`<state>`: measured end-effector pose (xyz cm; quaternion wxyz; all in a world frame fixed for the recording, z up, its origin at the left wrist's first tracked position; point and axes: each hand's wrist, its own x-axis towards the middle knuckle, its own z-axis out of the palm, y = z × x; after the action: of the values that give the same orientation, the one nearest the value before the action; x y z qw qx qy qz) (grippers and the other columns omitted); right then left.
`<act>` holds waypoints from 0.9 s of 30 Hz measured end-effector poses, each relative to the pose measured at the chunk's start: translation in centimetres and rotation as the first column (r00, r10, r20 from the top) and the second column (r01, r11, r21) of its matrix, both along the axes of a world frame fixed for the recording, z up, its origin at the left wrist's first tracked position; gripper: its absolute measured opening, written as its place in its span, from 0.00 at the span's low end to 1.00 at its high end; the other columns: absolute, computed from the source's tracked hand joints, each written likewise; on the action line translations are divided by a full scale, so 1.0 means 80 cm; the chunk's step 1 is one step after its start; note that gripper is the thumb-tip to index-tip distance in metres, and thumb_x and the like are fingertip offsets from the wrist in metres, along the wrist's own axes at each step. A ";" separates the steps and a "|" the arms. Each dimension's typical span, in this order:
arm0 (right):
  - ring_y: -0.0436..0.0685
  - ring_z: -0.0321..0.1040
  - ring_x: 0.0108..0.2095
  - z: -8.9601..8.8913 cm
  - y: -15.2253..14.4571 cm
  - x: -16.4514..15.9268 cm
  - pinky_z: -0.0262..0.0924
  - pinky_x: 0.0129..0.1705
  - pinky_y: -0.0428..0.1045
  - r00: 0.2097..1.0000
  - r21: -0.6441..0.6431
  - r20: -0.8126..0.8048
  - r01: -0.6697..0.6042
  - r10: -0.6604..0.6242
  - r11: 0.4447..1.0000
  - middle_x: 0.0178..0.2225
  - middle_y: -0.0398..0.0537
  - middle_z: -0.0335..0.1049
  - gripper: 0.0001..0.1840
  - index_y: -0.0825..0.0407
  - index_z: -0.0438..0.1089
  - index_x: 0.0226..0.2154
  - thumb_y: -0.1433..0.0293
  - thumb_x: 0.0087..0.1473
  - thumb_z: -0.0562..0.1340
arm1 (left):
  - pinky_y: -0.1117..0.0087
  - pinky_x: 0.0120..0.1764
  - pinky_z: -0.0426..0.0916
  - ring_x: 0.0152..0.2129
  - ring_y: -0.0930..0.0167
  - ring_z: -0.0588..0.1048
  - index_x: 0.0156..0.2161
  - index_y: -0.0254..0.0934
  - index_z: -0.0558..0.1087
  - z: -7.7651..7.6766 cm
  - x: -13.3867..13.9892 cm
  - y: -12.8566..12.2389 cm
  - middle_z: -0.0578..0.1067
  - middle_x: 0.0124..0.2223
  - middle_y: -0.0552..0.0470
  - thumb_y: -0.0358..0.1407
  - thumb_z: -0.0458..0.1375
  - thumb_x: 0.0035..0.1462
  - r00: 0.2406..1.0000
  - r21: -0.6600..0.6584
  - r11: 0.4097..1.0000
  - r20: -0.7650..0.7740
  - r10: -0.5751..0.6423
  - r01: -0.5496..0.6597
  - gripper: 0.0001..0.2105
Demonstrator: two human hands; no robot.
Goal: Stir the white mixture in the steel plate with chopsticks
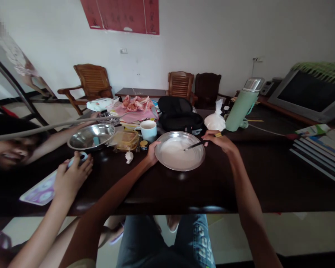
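A shiny metal bowl [180, 168] with a milky white mixture [171, 150] in it stands on the dark table before me. My left hand [153, 152] is closed on the bowl's left rim. Thin dark chopsticks [194, 145] with yellowish ends slant down into the mixture from my right hand [216, 138], whose fingers are wrapped round them. Just behind that hand sits a tied plastic bag of white powder [215, 121]. A small jar [144, 145] and a light blue mug [147, 131] stand near my left hand.
At the left, another person's hand [74, 173] rests by a patterned phone-like object [41, 190], near a second metal bowl [72, 143]. A green thermos [240, 109], black bag [178, 119], clear food box [127, 139] and stacked books [318, 156] are also on the table.
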<state>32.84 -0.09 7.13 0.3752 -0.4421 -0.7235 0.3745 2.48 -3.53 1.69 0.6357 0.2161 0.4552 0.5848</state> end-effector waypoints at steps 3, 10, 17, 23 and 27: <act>0.70 0.77 0.46 -0.011 -0.010 0.015 0.66 0.55 0.60 0.997 -0.083 -0.081 -0.014 0.007 0.996 0.17 0.45 0.70 0.17 0.45 0.70 0.16 0.54 0.47 0.67 | 0.58 0.43 0.73 0.42 0.50 0.81 0.31 0.41 0.83 -0.002 0.000 -0.001 0.82 0.26 0.48 0.35 0.61 0.51 0.999 0.008 1.000 0.026 -0.022 0.022 0.07; 0.69 0.75 0.50 -0.040 -0.022 -0.039 0.65 0.58 0.61 0.999 0.019 -0.031 -0.034 0.035 0.999 0.38 0.48 0.82 0.13 0.45 0.78 0.26 0.54 0.46 0.68 | 0.57 0.42 0.74 0.42 0.50 0.82 0.32 0.43 0.84 -0.003 -0.002 -0.005 0.83 0.29 0.48 0.36 0.60 0.52 0.999 0.039 0.999 -0.027 -0.036 0.037 0.08; 0.73 0.75 0.54 -0.039 -0.025 0.026 0.63 0.62 0.64 0.997 -0.019 -0.043 0.063 -0.063 0.998 0.36 0.49 0.82 0.15 0.46 0.76 0.22 0.53 0.48 0.68 | 0.57 0.43 0.74 0.43 0.48 0.82 0.33 0.43 0.84 0.001 0.000 -0.007 0.83 0.29 0.48 0.38 0.64 0.52 0.999 -0.011 0.999 -0.004 -0.036 0.036 0.06; 0.75 0.66 0.66 -0.050 -0.031 -0.007 0.54 0.71 0.68 0.992 0.009 0.023 -0.127 0.126 0.992 0.50 0.53 0.83 0.20 0.44 0.80 0.27 0.45 0.51 0.70 | 0.57 0.47 0.73 0.47 0.46 0.81 0.32 0.43 0.84 -0.001 -0.001 -0.006 0.84 0.30 0.47 0.36 0.64 0.51 0.999 0.011 1.000 0.042 -0.020 0.020 0.06; 0.74 0.59 0.71 -0.058 -0.019 -0.006 0.48 0.74 0.70 1.000 0.075 -0.023 0.021 -0.019 0.997 0.54 0.51 0.81 0.21 0.43 0.79 0.27 0.44 0.51 0.70 | 0.57 0.49 0.72 0.50 0.46 0.80 0.31 0.43 0.83 0.002 0.000 -0.006 0.84 0.31 0.48 0.36 0.64 0.51 0.999 0.005 1.000 0.046 -0.028 0.028 0.05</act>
<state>32.39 -1.61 2.49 0.4036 -0.4307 -0.7284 0.3480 2.46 -4.04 1.83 0.6537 0.2105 0.4359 0.5817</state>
